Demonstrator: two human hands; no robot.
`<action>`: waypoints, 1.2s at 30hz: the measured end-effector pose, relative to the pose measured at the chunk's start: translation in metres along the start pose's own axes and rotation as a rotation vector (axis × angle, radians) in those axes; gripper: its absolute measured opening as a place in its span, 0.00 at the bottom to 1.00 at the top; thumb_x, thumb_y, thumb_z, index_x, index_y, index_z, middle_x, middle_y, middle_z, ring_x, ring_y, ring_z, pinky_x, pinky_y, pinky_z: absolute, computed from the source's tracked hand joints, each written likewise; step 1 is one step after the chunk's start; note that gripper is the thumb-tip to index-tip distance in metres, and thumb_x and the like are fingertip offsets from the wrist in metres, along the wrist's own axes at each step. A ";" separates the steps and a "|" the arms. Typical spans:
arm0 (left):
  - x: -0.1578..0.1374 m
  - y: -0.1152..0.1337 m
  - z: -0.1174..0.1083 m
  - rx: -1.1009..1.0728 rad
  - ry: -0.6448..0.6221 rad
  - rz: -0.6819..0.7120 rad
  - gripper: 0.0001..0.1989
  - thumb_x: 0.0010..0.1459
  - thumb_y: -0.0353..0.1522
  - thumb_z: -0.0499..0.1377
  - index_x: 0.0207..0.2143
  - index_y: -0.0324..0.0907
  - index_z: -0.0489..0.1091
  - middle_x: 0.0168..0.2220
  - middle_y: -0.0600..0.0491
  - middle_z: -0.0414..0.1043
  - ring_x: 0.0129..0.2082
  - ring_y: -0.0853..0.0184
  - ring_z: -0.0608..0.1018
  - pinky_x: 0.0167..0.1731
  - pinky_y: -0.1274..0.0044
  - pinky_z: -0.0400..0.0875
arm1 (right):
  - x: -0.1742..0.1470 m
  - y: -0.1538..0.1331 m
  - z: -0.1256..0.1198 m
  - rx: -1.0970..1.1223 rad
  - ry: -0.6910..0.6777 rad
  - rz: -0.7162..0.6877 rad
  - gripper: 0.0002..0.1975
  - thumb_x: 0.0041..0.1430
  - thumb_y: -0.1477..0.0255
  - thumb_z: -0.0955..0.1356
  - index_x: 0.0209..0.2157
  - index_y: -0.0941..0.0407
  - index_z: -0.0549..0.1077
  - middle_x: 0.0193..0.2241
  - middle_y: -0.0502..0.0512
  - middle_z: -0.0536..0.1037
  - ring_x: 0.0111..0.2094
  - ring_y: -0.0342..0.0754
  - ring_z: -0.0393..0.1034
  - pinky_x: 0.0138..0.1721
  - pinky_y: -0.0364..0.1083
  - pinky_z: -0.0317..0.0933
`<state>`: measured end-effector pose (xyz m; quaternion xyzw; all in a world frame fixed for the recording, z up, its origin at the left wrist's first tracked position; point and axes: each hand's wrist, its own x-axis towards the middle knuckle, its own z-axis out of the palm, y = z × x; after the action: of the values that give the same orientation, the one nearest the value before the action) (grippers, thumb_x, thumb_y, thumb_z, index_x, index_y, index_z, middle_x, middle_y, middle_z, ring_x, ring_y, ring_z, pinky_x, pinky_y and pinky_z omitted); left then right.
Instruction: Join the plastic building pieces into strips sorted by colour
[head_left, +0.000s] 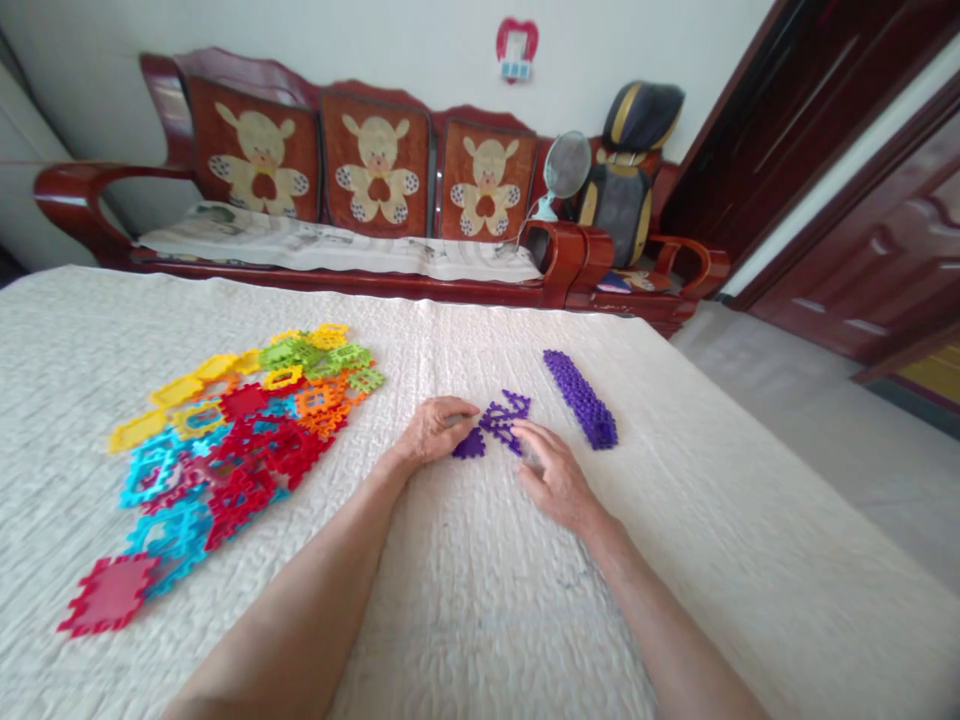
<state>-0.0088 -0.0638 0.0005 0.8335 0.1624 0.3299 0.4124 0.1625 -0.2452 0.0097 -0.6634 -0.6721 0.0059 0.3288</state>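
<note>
no text, label, brand, number or sign can be read on anything here.

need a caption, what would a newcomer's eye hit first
Probably the jumbled interlocking plastic tiles on the left of the white quilted cover, in red, blue, yellow, green and orange. Next come the purple tiles between the left hand and right hand, then three teddy-patterned back cushions on the wooden sofa behind.

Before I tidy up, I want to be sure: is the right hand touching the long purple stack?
Apart: the head view shows white cloth between the right hand and the long purple stack.
</note>
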 end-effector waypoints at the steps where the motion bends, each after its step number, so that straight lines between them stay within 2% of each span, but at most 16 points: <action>1: 0.000 0.002 -0.003 0.030 -0.055 0.014 0.12 0.54 0.33 0.61 0.40 0.41 0.78 0.39 0.48 0.79 0.41 0.61 0.80 0.47 0.68 0.73 | 0.000 -0.001 0.000 -0.014 -0.018 -0.007 0.23 0.58 0.73 0.64 0.56 0.55 0.68 0.56 0.61 0.71 0.58 0.55 0.64 0.60 0.60 0.59; 3: 0.000 0.006 -0.007 0.104 -0.158 0.018 0.16 0.49 0.35 0.66 0.43 0.44 0.77 0.42 0.48 0.78 0.46 0.57 0.78 0.52 0.64 0.70 | 0.000 -0.001 0.002 -0.036 -0.039 -0.010 0.22 0.58 0.73 0.64 0.54 0.55 0.70 0.56 0.61 0.72 0.58 0.56 0.65 0.59 0.60 0.59; 6: -0.001 0.010 -0.010 0.226 -0.216 0.004 0.22 0.46 0.34 0.68 0.47 0.45 0.76 0.47 0.48 0.76 0.51 0.54 0.75 0.57 0.58 0.64 | -0.001 0.002 0.004 -0.047 -0.028 0.007 0.19 0.58 0.72 0.65 0.52 0.56 0.72 0.54 0.62 0.73 0.57 0.56 0.66 0.59 0.60 0.60; 10: -0.003 0.008 -0.005 0.258 -0.226 0.019 0.24 0.48 0.29 0.64 0.51 0.44 0.73 0.50 0.48 0.75 0.52 0.57 0.75 0.57 0.62 0.65 | -0.002 0.005 0.005 -0.055 -0.012 0.017 0.19 0.59 0.72 0.65 0.52 0.56 0.72 0.54 0.62 0.72 0.57 0.55 0.66 0.59 0.58 0.60; 12: -0.003 0.006 -0.001 0.198 -0.186 0.001 0.23 0.49 0.27 0.62 0.51 0.43 0.73 0.48 0.48 0.76 0.49 0.60 0.76 0.54 0.66 0.68 | -0.002 0.004 0.005 -0.064 -0.008 0.023 0.18 0.59 0.72 0.65 0.51 0.56 0.72 0.53 0.62 0.73 0.56 0.55 0.66 0.59 0.57 0.60; 15: -0.002 0.003 0.006 0.049 -0.056 -0.039 0.19 0.53 0.27 0.56 0.47 0.42 0.75 0.42 0.50 0.78 0.41 0.65 0.78 0.45 0.73 0.72 | -0.002 0.002 0.004 -0.071 -0.005 0.032 0.18 0.58 0.72 0.65 0.51 0.57 0.72 0.53 0.62 0.73 0.56 0.55 0.66 0.59 0.57 0.60; 18: 0.000 0.002 0.011 -0.108 0.056 -0.114 0.17 0.56 0.31 0.54 0.44 0.39 0.77 0.33 0.52 0.77 0.29 0.70 0.75 0.33 0.77 0.70 | -0.002 0.001 0.003 -0.065 -0.007 0.033 0.18 0.58 0.73 0.65 0.51 0.57 0.72 0.53 0.63 0.73 0.56 0.56 0.66 0.58 0.58 0.60; 20: 0.002 0.004 0.012 -0.194 0.075 -0.172 0.18 0.56 0.33 0.54 0.45 0.37 0.77 0.27 0.54 0.74 0.24 0.72 0.70 0.27 0.79 0.66 | -0.002 0.001 0.004 -0.059 -0.004 0.032 0.18 0.58 0.73 0.65 0.51 0.57 0.72 0.53 0.63 0.73 0.56 0.56 0.66 0.58 0.59 0.60; 23: 0.003 0.009 0.012 -0.287 0.034 -0.230 0.21 0.54 0.35 0.57 0.49 0.36 0.75 0.24 0.56 0.71 0.22 0.73 0.66 0.25 0.79 0.62 | -0.003 0.003 0.006 -0.048 0.023 0.034 0.19 0.58 0.73 0.65 0.52 0.57 0.71 0.53 0.63 0.73 0.56 0.56 0.66 0.58 0.59 0.61; 25: 0.004 0.014 0.013 -0.346 -0.005 -0.253 0.22 0.52 0.35 0.58 0.49 0.36 0.75 0.25 0.56 0.71 0.22 0.74 0.66 0.25 0.79 0.62 | -0.003 0.004 0.007 -0.038 0.064 0.032 0.20 0.58 0.73 0.65 0.53 0.57 0.70 0.53 0.63 0.73 0.56 0.55 0.67 0.57 0.59 0.61; 27: 0.005 0.017 0.014 -0.398 -0.027 -0.257 0.19 0.50 0.35 0.60 0.44 0.37 0.76 0.27 0.55 0.72 0.23 0.73 0.66 0.26 0.79 0.63 | -0.003 0.005 0.007 -0.027 0.116 0.021 0.21 0.59 0.72 0.65 0.54 0.58 0.68 0.51 0.63 0.74 0.54 0.55 0.68 0.56 0.58 0.62; 30: 0.006 0.017 0.015 -0.428 -0.014 -0.245 0.13 0.50 0.36 0.61 0.36 0.38 0.76 0.27 0.54 0.72 0.25 0.72 0.69 0.30 0.78 0.65 | -0.001 0.003 0.006 -0.008 0.183 -0.001 0.19 0.60 0.72 0.64 0.53 0.57 0.68 0.49 0.61 0.76 0.51 0.54 0.70 0.54 0.56 0.64; 33: 0.007 0.014 0.014 -0.448 0.010 -0.209 0.11 0.52 0.38 0.63 0.33 0.39 0.75 0.28 0.54 0.73 0.29 0.70 0.72 0.34 0.77 0.67 | 0.001 -0.002 0.004 0.020 0.214 -0.013 0.17 0.61 0.73 0.64 0.51 0.56 0.69 0.46 0.59 0.78 0.49 0.52 0.72 0.52 0.55 0.65; 36: 0.006 0.015 0.012 -0.501 0.000 -0.120 0.11 0.53 0.40 0.64 0.33 0.40 0.76 0.41 0.48 0.75 0.41 0.65 0.76 0.44 0.73 0.68 | 0.002 -0.009 0.003 0.062 0.218 -0.006 0.16 0.61 0.72 0.63 0.51 0.55 0.69 0.46 0.59 0.78 0.49 0.52 0.72 0.52 0.54 0.65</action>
<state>0.0040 -0.0762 0.0095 0.6940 0.1249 0.3348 0.6250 0.1535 -0.2431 0.0118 -0.6478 -0.6337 -0.0464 0.4203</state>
